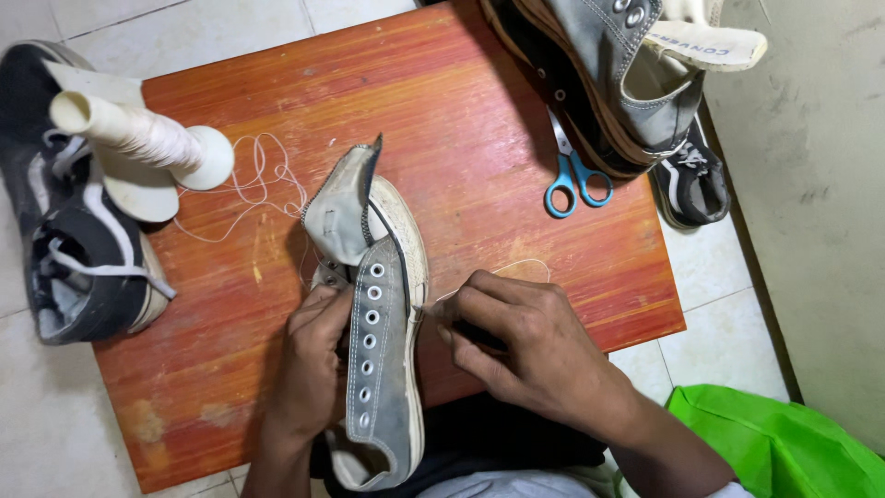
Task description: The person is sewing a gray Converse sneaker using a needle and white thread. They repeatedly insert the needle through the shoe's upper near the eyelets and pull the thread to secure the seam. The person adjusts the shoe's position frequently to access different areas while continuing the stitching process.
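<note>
left hand [309, 364]: at 7 o'clock of the table, grip closed around the eyelet side of the grey sneaker, fingers curled under its canvas.
right hand [525, 346]: at 5 o'clock, fingertips [449, 318] pinched narrow at the sneaker's sole edge; whether they hold a needle i cannot tell, it is too small to see.
grey sneaker [378, 323]: lies at the table's 6 o'clock, toe toward 12, tongue flopped back, heel hanging over the near edge onto the person's lap.
thread [516, 266]: a thin white loop rises from the pinch toward 1 o'clock, lying on the wood.
table [461, 166]: small, orange-red wood, scuffed, standing on pale floor tiles.
thread spool [138, 138]: white cone lying on its side at 10 o'clock, loose white thread curling beside it toward the sneaker.
scissors [573, 175]: blue handles, at 2 o'clock, blades tucked under the second grey sneaker.
second grey sneaker [599, 65]: at 1 o'clock, tipped, insole sticking out.
dark sneaker [78, 258]: at 9 o'clock, partly off the table's edge.
green bag [774, 443]: on the floor at 4 o'clock.
</note>
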